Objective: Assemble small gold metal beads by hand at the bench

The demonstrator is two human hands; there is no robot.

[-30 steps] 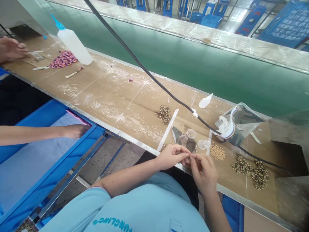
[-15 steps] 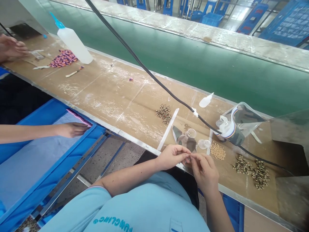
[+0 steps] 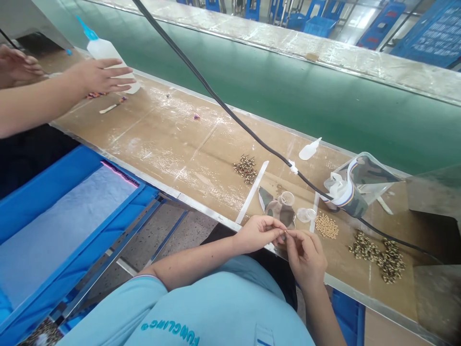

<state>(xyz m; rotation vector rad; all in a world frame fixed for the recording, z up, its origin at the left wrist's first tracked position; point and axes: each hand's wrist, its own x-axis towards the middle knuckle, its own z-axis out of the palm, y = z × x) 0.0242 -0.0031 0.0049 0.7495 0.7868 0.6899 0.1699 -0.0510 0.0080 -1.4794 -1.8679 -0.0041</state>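
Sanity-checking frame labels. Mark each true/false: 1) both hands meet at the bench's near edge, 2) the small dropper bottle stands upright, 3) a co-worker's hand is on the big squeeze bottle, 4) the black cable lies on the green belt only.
1) True: left hand and right hand pinch something tiny between fingers at the bench edge.
2) False: the small dropper bottle lies on its side.
3) True: a co-worker's hand grips the big squeeze bottle.
4) False: the black cable crosses the bench too.
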